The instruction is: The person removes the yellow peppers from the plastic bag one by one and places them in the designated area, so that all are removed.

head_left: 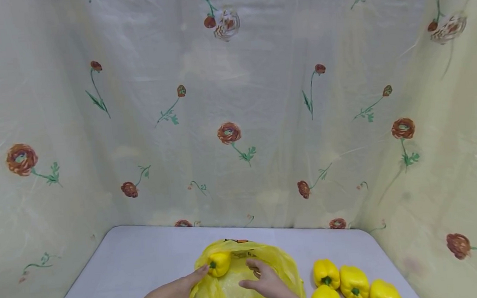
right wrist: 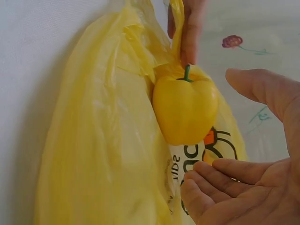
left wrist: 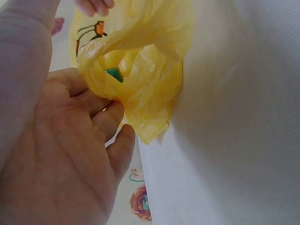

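A thin yellow plastic bag (head_left: 248, 287) with printing lies spread on the table, its mouth open toward me. One yellow bell pepper (head_left: 219, 264) with a green stem sits in its left part. My left hand (head_left: 171, 294) is at the bag's left edge, fingers extended against the plastic near the pepper and thumb held apart. In the left wrist view the fingertips touch the bag film (left wrist: 150, 101). Over the bag's right side hovers my right hand (head_left: 268, 283), thumb and fingers spread with nothing between them; the right wrist view shows it apart from the pepper (right wrist: 185, 110).
Several more yellow bell peppers (head_left: 353, 281) stand grouped on the table to the right of the bag. The white table (head_left: 146, 252) has rounded far corners. Flower-printed curtains (head_left: 264, 165) hang behind it and on both sides.
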`<state>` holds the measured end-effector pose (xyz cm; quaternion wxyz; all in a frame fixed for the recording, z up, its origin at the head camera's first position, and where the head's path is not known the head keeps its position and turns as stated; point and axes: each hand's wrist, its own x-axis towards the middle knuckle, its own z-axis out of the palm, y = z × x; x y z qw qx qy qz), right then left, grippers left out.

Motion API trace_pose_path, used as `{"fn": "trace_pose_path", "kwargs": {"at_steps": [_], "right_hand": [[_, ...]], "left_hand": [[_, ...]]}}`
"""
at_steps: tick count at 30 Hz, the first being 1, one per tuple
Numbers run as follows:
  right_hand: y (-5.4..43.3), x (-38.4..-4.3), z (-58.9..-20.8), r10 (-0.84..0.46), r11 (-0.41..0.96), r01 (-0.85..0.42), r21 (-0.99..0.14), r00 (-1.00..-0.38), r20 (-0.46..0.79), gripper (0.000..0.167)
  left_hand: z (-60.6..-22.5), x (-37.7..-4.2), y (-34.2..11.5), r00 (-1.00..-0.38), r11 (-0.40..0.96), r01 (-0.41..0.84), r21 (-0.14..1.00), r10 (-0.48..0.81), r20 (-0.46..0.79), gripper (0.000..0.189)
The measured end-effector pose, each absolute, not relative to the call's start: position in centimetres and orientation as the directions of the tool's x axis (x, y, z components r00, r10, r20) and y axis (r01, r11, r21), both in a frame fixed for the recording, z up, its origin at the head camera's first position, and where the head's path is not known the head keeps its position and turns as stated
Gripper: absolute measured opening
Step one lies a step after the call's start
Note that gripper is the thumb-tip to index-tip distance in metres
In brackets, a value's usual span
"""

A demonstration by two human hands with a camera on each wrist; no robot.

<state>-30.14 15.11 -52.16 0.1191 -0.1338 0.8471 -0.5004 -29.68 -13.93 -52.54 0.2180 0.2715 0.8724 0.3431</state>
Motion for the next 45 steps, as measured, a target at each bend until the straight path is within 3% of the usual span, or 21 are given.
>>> {"fn": "trace_pose_path", "kwargs": {"at_steps": [35, 45], "right_hand": [[9.4, -32.3, -55.7, -0.233, 0.394, -0.08, -0.916, -0.972, -0.016, 0.08], [8.9, -33.2, -55.6, -0.187, 0.434, -0.046, -0.9, -0.982, -0.04, 0.081]], "left_hand": [[-53.0, -30.1, -14.3, -0.733, 0.6, 0.339, 0.724, 0.651, -0.197, 0.097], [-52.8, -30.0, -14.1, -0.74, 0.609, 0.318, 0.726, 0.639, -0.211, 0.098]]}}
